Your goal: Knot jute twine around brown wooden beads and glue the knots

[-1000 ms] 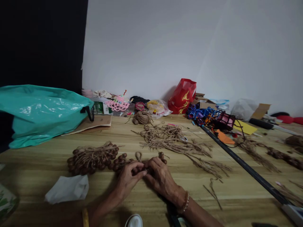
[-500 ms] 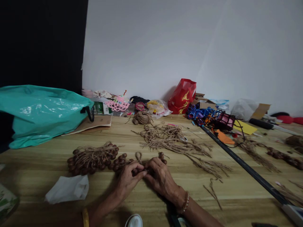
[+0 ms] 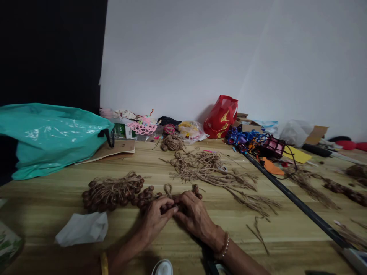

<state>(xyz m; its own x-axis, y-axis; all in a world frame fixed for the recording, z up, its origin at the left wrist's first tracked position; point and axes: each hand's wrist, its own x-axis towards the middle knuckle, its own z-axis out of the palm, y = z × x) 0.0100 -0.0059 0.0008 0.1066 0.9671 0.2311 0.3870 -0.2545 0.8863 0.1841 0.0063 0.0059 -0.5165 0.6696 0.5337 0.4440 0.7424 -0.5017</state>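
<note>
- Wooden worktop (image 3: 129, 240): carries all listed items.
- Teal bag (image 3: 57, 137): lies at left rear, partly over a brown board (image 3: 117, 148).
- Black bar (image 3: 289, 189): runs diagonally across the right side.
- Red bag (image 3: 220, 118): stands at the rear, near the wall (image 3: 172, 57).
- Twine tangle (image 3: 203, 168): spread beyond the hands.
- Bead bundle (image 3: 114, 191): brown beads and twine, lying left of the hands.
- Right hand (image 3: 197, 217): fingers curled, fingertips beside those of the left; whether the grip is closed on anything cannot be told.
- Left hand (image 3: 155, 218): grip closed, thumb and fingers clamped on the brown beads.
- White tissue (image 3: 83, 229): flat, in front of the bead bundle.
- Twine ball (image 3: 172, 142): behind the twine tangle.
- Brown beads (image 3: 164, 208): located at the left fingers, partly hidden.
- Twine loop (image 3: 168, 188): projects just beyond the fingers.
</note>
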